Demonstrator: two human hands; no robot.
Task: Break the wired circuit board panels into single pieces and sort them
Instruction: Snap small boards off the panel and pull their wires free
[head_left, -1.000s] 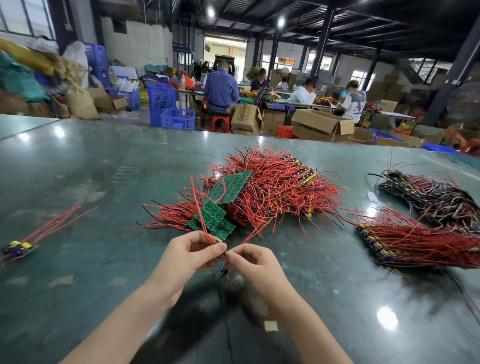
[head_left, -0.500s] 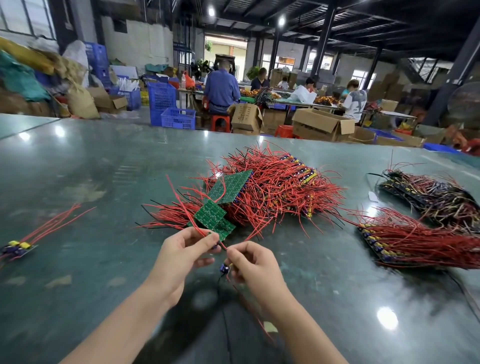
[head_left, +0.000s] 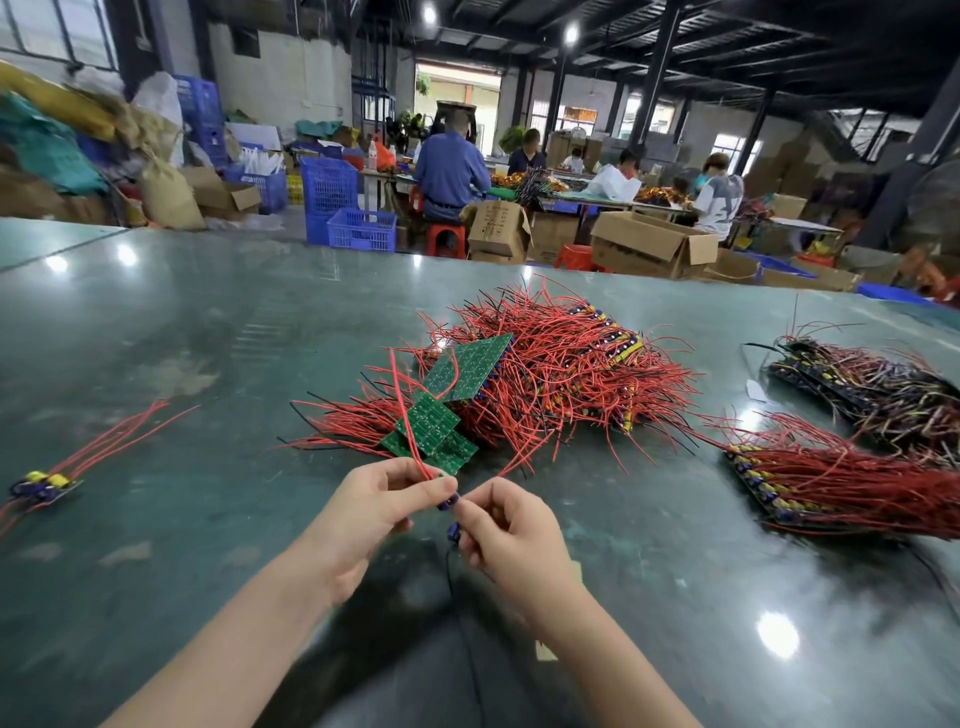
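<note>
My left hand (head_left: 371, 506) and my right hand (head_left: 511, 525) meet above the near middle of the green table (head_left: 182, 338). Between their fingertips they pinch a small wired board piece (head_left: 448, 502) with a blue part; its red wires rise from my left fingers and a black wire hangs below my right hand. Just beyond lies a big heap of red-wired panels (head_left: 550, 379), with green board backs (head_left: 434, 423) facing up at its near left. At the far left lies a small group of single pieces (head_left: 44, 483) with red wires.
At the right lie two more bundles: red-wired boards (head_left: 841, 483) near the edge and a darker bundle (head_left: 872, 389) behind. Beyond the table several people sit working among cardboard boxes (head_left: 649, 244) and blue crates (head_left: 340, 208).
Both hands have stayed together over the same spot. The red wires held in my left hand have swung, and my fingertips have closed tighter on the small piece.
</note>
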